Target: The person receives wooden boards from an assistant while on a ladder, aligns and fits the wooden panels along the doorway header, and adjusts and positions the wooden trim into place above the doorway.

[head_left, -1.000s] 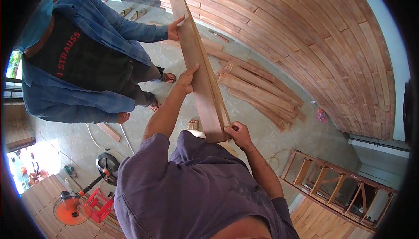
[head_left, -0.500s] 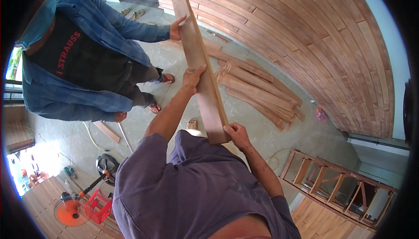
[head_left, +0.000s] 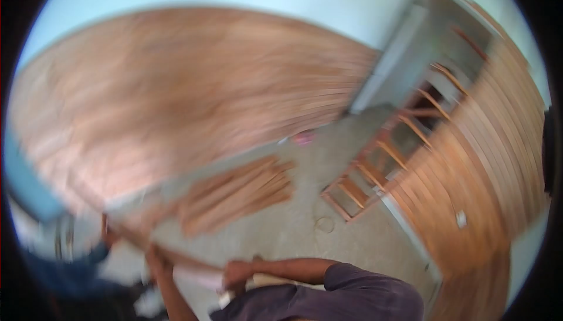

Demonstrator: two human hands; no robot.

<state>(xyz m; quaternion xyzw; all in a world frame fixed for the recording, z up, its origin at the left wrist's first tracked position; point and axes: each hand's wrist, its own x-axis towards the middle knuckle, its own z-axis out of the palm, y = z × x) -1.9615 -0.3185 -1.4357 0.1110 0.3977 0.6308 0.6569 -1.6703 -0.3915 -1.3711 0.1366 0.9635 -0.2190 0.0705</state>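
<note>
The view is blurred by motion. A long wooden plank (head_left: 189, 260) runs across the lower left, tilted, with its far end up toward the wall. My left hand (head_left: 156, 260) is closed on the plank partway along its length. Close to my body, my right hand (head_left: 237, 275) is closed around the near end, its fingers partly smeared. Farther along the plank, a co-worker's hand (head_left: 109, 236) is at its edge; the blur hides the exact grip.
A pile of loose planks (head_left: 234, 195) lies on the floor before a plank-clad wall (head_left: 193, 86). At right, a wooden ladder (head_left: 384, 154) lies beside wooden boarding (head_left: 446, 203). A small pink item (head_left: 304, 138) sits at the wall's foot. The co-worker (head_left: 64, 268) stands lower left.
The view has swung to the right, so the wall and ladder fill more of it. The co-worker is now at the lower left edge. Both my hands remain on the plank.
</note>
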